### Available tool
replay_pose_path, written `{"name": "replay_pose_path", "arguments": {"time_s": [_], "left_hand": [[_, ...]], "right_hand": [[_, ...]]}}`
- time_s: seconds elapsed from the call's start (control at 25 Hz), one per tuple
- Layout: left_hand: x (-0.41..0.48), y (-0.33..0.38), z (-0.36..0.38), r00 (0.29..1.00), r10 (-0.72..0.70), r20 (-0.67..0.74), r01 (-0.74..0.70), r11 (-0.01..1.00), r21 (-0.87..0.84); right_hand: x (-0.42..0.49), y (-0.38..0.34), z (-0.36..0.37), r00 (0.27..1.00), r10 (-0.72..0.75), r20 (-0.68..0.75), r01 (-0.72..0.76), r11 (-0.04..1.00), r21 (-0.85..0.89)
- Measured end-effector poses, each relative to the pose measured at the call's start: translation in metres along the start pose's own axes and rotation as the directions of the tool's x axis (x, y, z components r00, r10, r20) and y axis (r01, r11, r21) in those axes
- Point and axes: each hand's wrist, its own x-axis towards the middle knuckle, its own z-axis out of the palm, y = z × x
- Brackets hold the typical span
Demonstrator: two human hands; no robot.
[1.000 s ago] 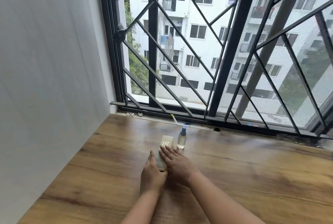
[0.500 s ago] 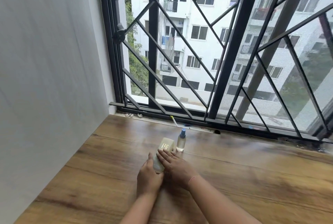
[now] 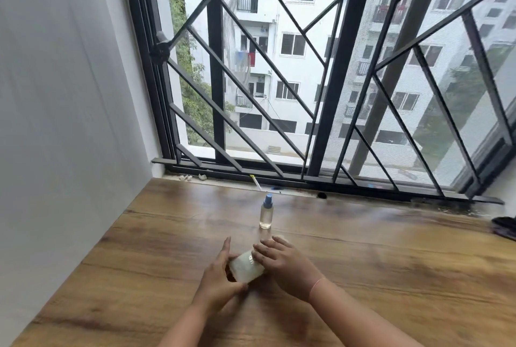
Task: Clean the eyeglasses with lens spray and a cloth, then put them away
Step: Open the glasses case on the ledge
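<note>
A pale cream eyeglasses case (image 3: 247, 266) sits between both hands, low over the wooden tabletop (image 3: 391, 276) and tilted across my view. My left hand (image 3: 219, 281) holds its left end, fingers up along the side and thumb beneath the near edge. At the right end, my right hand (image 3: 284, 264) grips the case with its fingers curled over the top. A small clear spray bottle (image 3: 266, 214) with a blue cap stands upright just beyond the hands, apart from them. The eyeglasses and a cloth do not show.
A white wall (image 3: 61, 123) runs along the left. At the back, a black window grille (image 3: 279, 95) rises from the sill with small scraps at its base. A dark object (image 3: 505, 228) lies at the table's right edge.
The case has come away from beside the spray bottle toward me and turned crosswise between both hands. The bottle has stayed in place.
</note>
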Motion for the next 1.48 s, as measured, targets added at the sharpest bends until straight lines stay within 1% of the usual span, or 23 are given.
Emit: {"name": "replay_pose_path", "arguments": {"time_s": [0.12,0.2,0.24,0.36,0.44,0.52,0.6,0.68,0.72,0.8,0.92,0.96,1.08,1.2,1.28,1.4,1.48], "left_hand": [[0.005,0.01,0.016,0.975,0.057,0.216,-0.059,0.998,0.001],[0.008,0.019,0.034,0.942,0.112,0.315,-0.114,0.993,-0.013],[0.01,0.022,0.044,0.93,0.131,0.342,-0.126,0.991,-0.037],[0.015,0.028,0.072,0.923,0.166,0.348,-0.133,0.984,-0.116],[0.017,0.026,0.082,0.931,0.167,0.323,-0.131,0.983,-0.13],[0.019,0.025,0.085,0.94,0.153,0.305,-0.105,0.98,-0.168],[0.019,0.025,0.084,0.943,0.138,0.302,-0.084,0.979,-0.186],[0.019,0.027,0.083,0.945,0.129,0.3,-0.078,0.981,-0.176],[0.019,0.028,0.082,0.947,0.127,0.297,-0.079,0.983,-0.167],[0.018,0.029,0.082,0.949,0.124,0.29,-0.085,0.986,-0.144],[0.015,0.033,0.081,0.946,0.145,0.291,-0.116,0.987,-0.115],[0.014,0.035,0.081,0.945,0.149,0.292,-0.122,0.986,-0.11],[0.012,0.04,0.082,0.949,0.14,0.281,-0.112,0.987,-0.113],[0.012,0.039,0.083,0.947,0.133,0.291,-0.094,0.985,-0.144],[0.013,0.038,0.082,0.944,0.135,0.3,-0.093,0.984,-0.15],[0.013,0.037,0.082,0.94,0.142,0.31,-0.098,0.983,-0.155],[0.014,0.036,0.082,0.938,0.148,0.314,-0.101,0.982,-0.16]], "right_hand": [[-0.038,-0.003,-0.006,0.992,0.124,-0.034,-0.123,0.992,0.024],[-0.063,-0.007,-0.013,0.972,0.234,-0.036,-0.233,0.972,0.042],[-0.073,-0.008,-0.016,0.956,0.288,-0.053,-0.286,0.957,0.046],[-0.096,-0.011,-0.031,0.905,0.423,-0.049,-0.421,0.906,0.035],[-0.105,-0.011,-0.038,0.88,0.471,-0.053,-0.473,0.881,-0.012],[-0.111,-0.012,-0.043,0.853,0.521,-0.042,-0.521,0.853,-0.004],[-0.113,-0.007,-0.041,0.842,0.539,0.002,-0.539,0.842,-0.011],[-0.112,0.0,-0.04,0.821,0.563,0.097,-0.568,0.822,0.039],[-0.111,0.001,-0.04,0.834,0.542,0.105,-0.549,0.834,0.052],[-0.113,0.004,-0.04,0.887,0.455,0.079,-0.46,0.886,0.06],[-0.11,0.008,-0.043,0.903,0.424,0.07,-0.429,0.9,0.077],[-0.11,0.011,-0.043,0.904,0.417,0.093,-0.424,0.902,0.083],[-0.106,0.026,-0.042,0.851,0.45,0.271,-0.483,0.873,0.065],[-0.095,0.036,-0.05,0.811,0.421,0.407,-0.499,0.86,0.105],[-0.089,0.042,-0.055,0.784,0.417,0.46,-0.511,0.854,0.095],[-0.082,0.048,-0.061,0.733,0.452,0.508,-0.529,0.849,0.008],[-0.075,0.051,-0.063,0.716,0.459,0.526,-0.553,0.833,0.026]]}}
